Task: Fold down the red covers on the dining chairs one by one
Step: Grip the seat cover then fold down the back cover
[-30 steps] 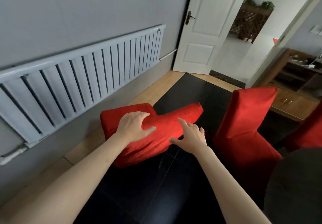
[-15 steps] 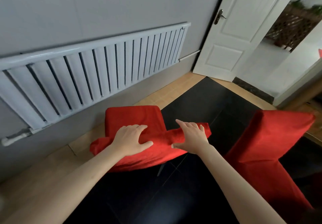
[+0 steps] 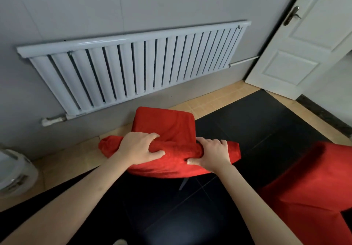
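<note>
Hands have closed tighter: left hand (image 3: 140, 148) and right hand (image 3: 213, 154) both grip the cover (image 3: 171, 128) roll, lying crosswise, equally near.

Both forearms bare, reaching fwd from bottom of view, converging toward centre. Left hand (image 3: 140, 148) palm down, fingers (image 3: 150, 136) curled over the bunched red cover (image 3: 171, 130), thumb stretched right along its front. Right hand (image 3: 212, 154) just beside it, apart, knuckles up, fingers hooked over the cover's roll, thumb tucked under at front. Wrists abt level, both straight.
</note>
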